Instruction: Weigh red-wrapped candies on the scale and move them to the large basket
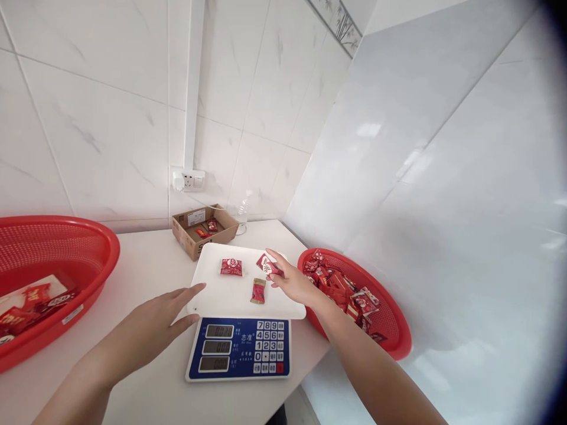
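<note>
My right hand (287,277) is closed around a red candy packet (268,265) over the right side of the white weighing pan (212,301). Two more small packets rest on the pan: a red one (231,267) towards the back and a red one with gold ends (258,291) nearer the front. At the pan's left edge, my left hand (163,319) holds nothing, its fingers stretched out and apart. The digital scale (239,349) has a blue panel with three displays and a keypad; the digits are hard to read.
On the right, a red basket (401,339) holds many red packets. Another red basket (104,260) with packets stands at the left. Behind the scale are a cardboard box (190,242) with a few packets and a clear plastic bottle (243,209). A wall socket (190,180) is above.
</note>
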Available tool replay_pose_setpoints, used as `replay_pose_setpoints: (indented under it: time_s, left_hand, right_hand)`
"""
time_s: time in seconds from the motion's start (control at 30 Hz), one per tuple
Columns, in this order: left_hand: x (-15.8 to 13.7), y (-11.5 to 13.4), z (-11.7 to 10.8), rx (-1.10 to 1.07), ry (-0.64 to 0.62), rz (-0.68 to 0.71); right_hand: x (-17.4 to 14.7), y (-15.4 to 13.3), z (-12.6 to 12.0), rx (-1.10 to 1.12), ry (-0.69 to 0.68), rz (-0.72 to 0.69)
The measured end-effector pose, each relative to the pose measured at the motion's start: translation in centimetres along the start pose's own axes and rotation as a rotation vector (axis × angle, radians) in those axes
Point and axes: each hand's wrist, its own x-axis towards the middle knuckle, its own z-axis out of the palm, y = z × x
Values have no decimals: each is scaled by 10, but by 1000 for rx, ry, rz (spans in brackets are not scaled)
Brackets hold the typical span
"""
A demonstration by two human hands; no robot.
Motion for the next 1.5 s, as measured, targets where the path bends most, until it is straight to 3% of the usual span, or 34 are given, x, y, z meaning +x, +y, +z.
replay_pose_setpoints:
  time_s: [0.1,0.27,0.43,0.67,0.9,1.0,1.07,1.13,1.2,1.27,1.4,1.5]
  left_hand:
    - [0,1,-1,3,-21,-4]
    - [-1,0,0,-11,-9,3]
    - [-2,0,0,-13,-21,4]
    - [0,4,0,-17,-54,8]
    - [0,2,4,-38,-13,27]
    - [0,0,4,-51,15,39]
    - [0,-1,4,-54,27,39]
    - [0,-1,3,-44,29,28]
    - [1,-2,3,-31,23,15]
    - [2,-4,5,-21,16,13]
    - [5,-7,10,-13,-2,7]
    - [5,-11,13,-23,23,17]
  right_hand:
    - [-5,-4,2,-38,-64,-78]
    - [-12,-8,17,-248,-46,-146]
    - [-25,-9,21,-254,-222,-147]
    - [-19,5,-4,-330,4,-80]
    - [-1,-4,41,-475,-177,-163]
    - [-9,-11,45,-420,-231,-216]
    - [-16,-10,33,-353,-196,-217]
    - [-21,-1,12,-310,-51,-173]
    - [-24,15,-14,-305,144,-86]
    - [-27,35,-40,-279,232,58]
    - [-38,70,-71,-192,114,369]
    - [-42,85,-75,-165,25,434]
